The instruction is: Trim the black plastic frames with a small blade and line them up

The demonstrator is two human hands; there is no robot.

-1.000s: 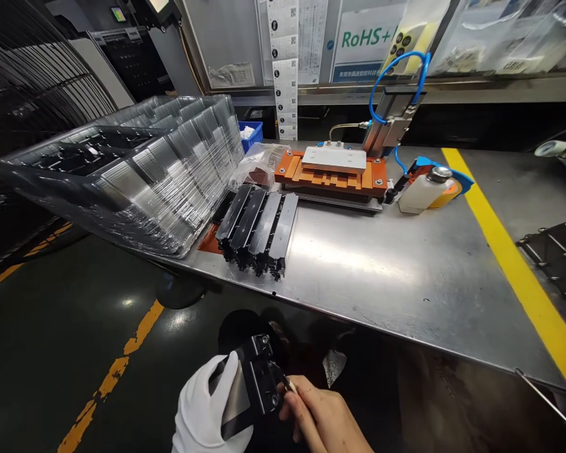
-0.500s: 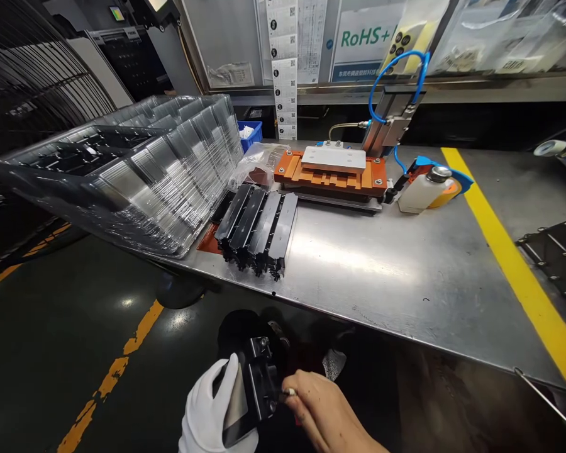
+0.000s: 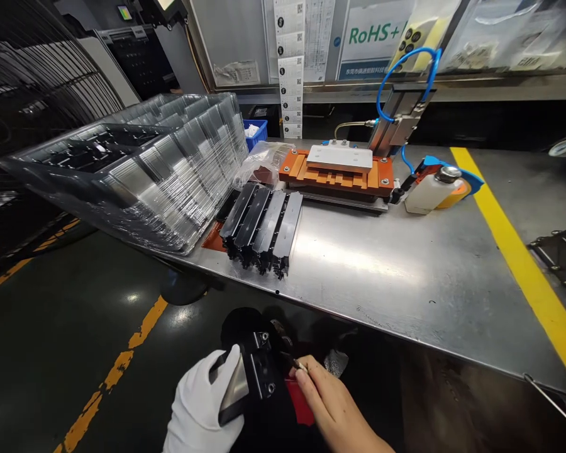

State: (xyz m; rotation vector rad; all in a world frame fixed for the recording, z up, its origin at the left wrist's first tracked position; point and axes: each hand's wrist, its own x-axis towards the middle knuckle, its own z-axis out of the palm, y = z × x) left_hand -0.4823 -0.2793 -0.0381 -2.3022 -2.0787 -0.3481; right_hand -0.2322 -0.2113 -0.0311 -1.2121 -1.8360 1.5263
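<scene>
The left hand, in a white glove, is closed around a black part, thumb laid along its metal-faced side. The part is off the table, in front of the person's body. Its end with two round metal fittings points right, toward the other hand, and the line through the fittings runs nearly up and down the view; the glove hides too much to tell the long axis surely. The right hand (this one is bare) pinches a slender tool between thumb and fingers, its dark tip aimed up-left near the fittings; whether they touch cannot be told. Below the tool is something red.

Beyond, on the metal table, four black bars lie side by side, long axes running away from the near edge. Left of them are stacked clear trays; behind and to the right, an orange fixture, then a white bottle.
</scene>
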